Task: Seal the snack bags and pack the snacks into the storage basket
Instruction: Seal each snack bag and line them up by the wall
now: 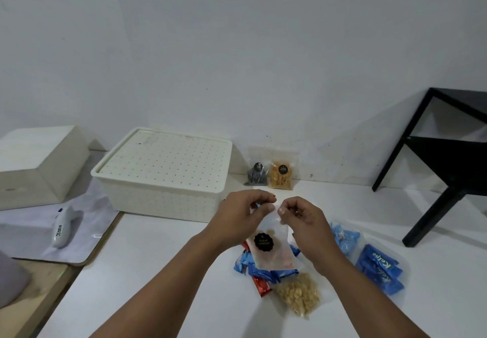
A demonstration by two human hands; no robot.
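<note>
- A clear snack bag point(271, 242) with a round black label hangs above the white table's point(158, 271) middle, over a heap of blue and red wrappers point(253, 271).
- The left hand point(239, 213) and right hand point(300, 216) each pinch its top edge.
- The lidded storage basket point(163, 174) sits near the table's far edge.

Two bare forearms and hands point(271, 216), no sleeves, rings or watch visible.
</note>
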